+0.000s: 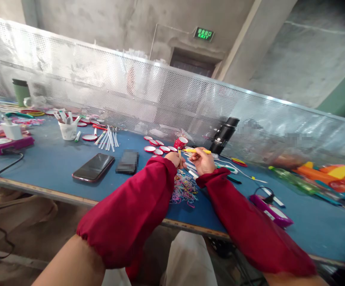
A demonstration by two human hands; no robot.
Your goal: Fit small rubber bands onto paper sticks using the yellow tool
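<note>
Both my arms wear dark red sleeves and reach over the blue table (50, 167). My right hand (202, 161) is closed round a yellow pen-like stick (196, 151) that points left. My left hand (175, 158) is pinched at the stick's left tip, holding something small that I cannot make out. Just below my hands lies a heap of thin coloured rubber bands (184, 188). Beyond my hands sit several red-rimmed round lids (157, 149) and a small red cup (180, 142).
A phone (93, 167) and a dark blurred object (127, 161) lie left of my hands. A white cup of sticks (68, 129), loose white sticks (108, 140), a black flask (224, 135), purple devices (270, 210) and a perforated metal screen (172, 99) surround the work area.
</note>
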